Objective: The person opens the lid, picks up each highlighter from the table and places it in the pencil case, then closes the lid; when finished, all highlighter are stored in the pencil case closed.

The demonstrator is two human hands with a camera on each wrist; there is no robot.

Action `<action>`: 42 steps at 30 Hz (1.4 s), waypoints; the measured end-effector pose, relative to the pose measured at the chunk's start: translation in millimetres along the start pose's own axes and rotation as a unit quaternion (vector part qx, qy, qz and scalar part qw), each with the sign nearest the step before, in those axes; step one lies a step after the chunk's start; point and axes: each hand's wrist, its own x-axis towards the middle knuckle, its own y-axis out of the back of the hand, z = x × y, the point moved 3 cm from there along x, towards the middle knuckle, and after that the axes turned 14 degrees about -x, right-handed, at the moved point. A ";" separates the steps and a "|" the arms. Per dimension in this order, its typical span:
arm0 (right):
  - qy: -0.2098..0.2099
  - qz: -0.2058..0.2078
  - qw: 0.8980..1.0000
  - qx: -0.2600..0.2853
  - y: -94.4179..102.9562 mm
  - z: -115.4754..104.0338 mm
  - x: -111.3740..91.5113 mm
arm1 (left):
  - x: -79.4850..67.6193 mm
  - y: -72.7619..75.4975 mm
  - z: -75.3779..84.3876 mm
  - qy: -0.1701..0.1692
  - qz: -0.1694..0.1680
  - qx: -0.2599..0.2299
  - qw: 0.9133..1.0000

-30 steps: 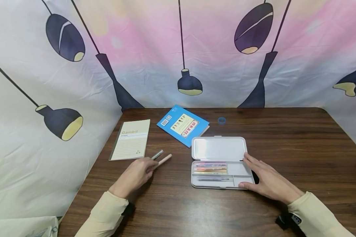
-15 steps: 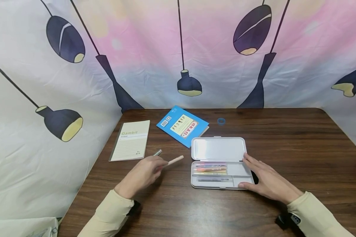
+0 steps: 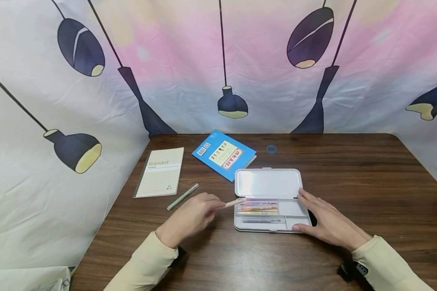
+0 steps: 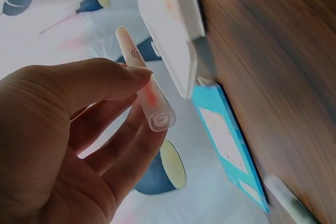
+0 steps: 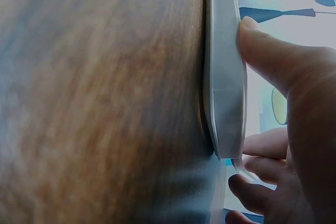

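Note:
My left hand pinches a pale pink pen between thumb and fingers. In the left wrist view the pen has a translucent end towards the camera. Its far tip is over the left edge of an open white pencil case. Several coloured pens lie in the case's back compartment, and a clear, greyish pen-like item in the front one. My right hand rests on the case's right end, thumb on the front rim and fingers near the hinge. The right wrist view shows the thumb on the case wall.
A green pen lies on the dark wooden table, left of the case. Farther back are a cream notebook and a blue book, its corner near the raised lid. A blue ring lies behind the lid.
My left hand has moved right with the pink pen, from beside the green pen to the case's left edge. The green pen now shows fully. My right hand stays put.

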 end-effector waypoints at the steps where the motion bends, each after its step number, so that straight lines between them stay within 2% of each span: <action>1: 0.000 0.000 1.000 0.000 -0.2 0.2 -0.1 | 2.2 -1.2 2.4 -0.005 -0.002 0.001 1.000; 9: 0.000 -0.001 1.000 -0.003 -1.3 0.8 -0.1 | 21.4 -13.1 21.2 -0.063 -0.025 -0.005 0.998; 16: 0.001 0.001 1.000 -0.002 -0.7 0.8 1.1 | 35.0 -28.9 33.9 -0.087 -0.045 0.001 0.995; 27: 0.000 -0.002 1.000 -0.003 -1.4 2.2 1.2 | 45.2 -55.8 37.1 -0.098 -0.096 0.017 0.990; 34: 0.002 0.000 1.000 -0.004 -1.9 2.4 0.9 | 49.6 -64.1 36.5 -0.105 -0.111 0.014 0.988; 42: 0.001 0.000 1.000 -0.001 -2.3 3.0 1.4 | 55.2 -66.2 37.1 -0.115 -0.119 0.013 0.986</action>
